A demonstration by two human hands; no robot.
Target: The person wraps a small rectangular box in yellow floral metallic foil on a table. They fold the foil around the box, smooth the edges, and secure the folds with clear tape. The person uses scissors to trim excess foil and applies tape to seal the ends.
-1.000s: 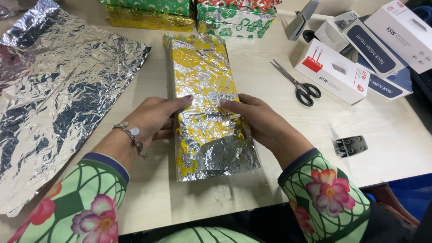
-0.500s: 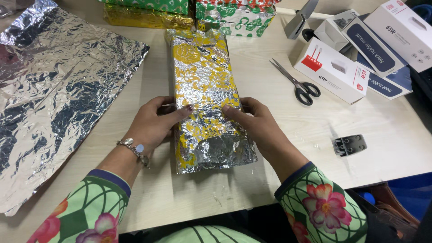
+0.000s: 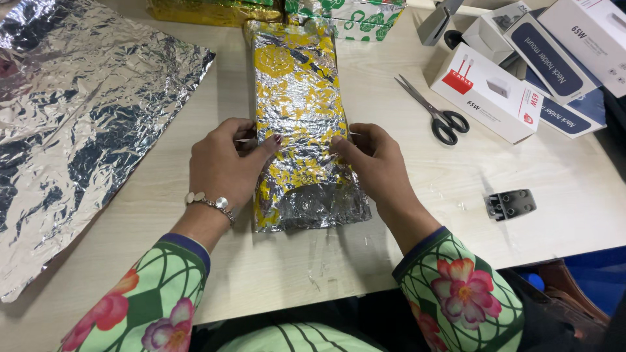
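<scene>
Head view, the only 1: a long flat parcel (image 3: 298, 124) wrapped in silver foil with a yellow pattern lies lengthwise at the middle of the pale table (image 3: 404, 189), its far end touching a row of wrapped boxes (image 3: 339, 16) at the back. The left hand (image 3: 225, 163) rests against the parcel's left long edge, thumb laid over the top face. The right hand (image 3: 372, 160) mirrors it on the right edge. Both hands press flat against the sides with fingers spread, not curled shut around anything.

Handling judgement: the foil looks thin, crinkly and slick, prone to tearing or creasing under fingertips; the contents seem stiff enough to keep a box shape. Best hold is on the 2 long sides near the middle, where the hands are.

Room: a loose sheet of silver foil (image 3: 78, 124) covers the table to the left, near the left hand. Scissors (image 3: 433, 111) and a white carton (image 3: 486, 91) lie to the right, well apart from the right hand; a small grey clip (image 3: 510, 204) sits nearer the front edge. Bare table shows between the parcel and the person
</scene>
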